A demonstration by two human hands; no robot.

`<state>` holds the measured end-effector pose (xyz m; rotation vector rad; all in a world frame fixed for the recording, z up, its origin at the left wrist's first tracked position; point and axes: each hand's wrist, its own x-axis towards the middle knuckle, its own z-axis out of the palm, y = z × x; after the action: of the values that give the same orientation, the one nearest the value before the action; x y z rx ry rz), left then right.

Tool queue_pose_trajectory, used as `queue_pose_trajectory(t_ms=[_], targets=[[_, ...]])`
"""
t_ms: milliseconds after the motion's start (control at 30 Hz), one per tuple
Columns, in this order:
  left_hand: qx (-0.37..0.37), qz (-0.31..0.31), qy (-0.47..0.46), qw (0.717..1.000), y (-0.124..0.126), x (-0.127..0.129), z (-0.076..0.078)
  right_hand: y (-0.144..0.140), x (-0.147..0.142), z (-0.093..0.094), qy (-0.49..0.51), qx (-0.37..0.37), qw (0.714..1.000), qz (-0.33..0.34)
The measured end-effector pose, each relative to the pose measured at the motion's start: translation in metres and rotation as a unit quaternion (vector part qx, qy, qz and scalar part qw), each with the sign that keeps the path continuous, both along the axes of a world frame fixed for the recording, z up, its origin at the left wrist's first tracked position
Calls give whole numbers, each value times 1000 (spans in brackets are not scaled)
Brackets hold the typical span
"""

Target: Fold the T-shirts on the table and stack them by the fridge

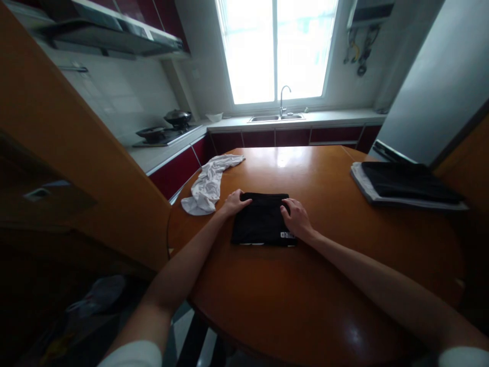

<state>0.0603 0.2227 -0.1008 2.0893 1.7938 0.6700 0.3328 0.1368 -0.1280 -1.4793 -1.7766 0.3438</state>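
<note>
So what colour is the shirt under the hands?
Black, with small white letters near one edge: the shirt shows in the head view.

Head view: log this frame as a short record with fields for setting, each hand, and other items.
setting: kitchen, round wooden table
left hand: flat on the upper left corner of the folded black garment
right hand: flat on the garment's right side
garment: folded into a rectangle, white lettering at its lower right
white cloth: crumpled, left of the garment, apart from it
folded stack: dark over light, table's far right edge
background: sink under the window, stove at left
</note>
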Motion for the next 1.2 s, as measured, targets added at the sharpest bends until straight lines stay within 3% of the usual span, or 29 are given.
queue_pose_trajectory(t_ms=[100,300,500,700,800,867,1033,1100,1200], targets=[[5,-40,-85,996,-2,1,1,-1,0,2,-2,-2,1000,4],[32,-8,-166,986,-4,8,3,-2,0,6,-7,-4,1000,3],[69,-2,-221,973,-19,17,16,1,2,1,4,-4,1000,7],[81,-39,-320,943,-35,25,31,15,8,-6,114,4,993,21],[94,-69,-341,933,-48,30,44,26,11,-2,247,-40,968,19],[123,-86,-341,928,-59,34,55,31,14,5,340,-80,936,38],[197,-132,-355,904,-85,39,88,29,32,31,469,-193,842,186],[222,-136,-358,897,-90,41,100,24,41,44,487,-183,831,197],[253,-135,-360,888,-92,46,115,16,56,68,491,-97,847,181]])
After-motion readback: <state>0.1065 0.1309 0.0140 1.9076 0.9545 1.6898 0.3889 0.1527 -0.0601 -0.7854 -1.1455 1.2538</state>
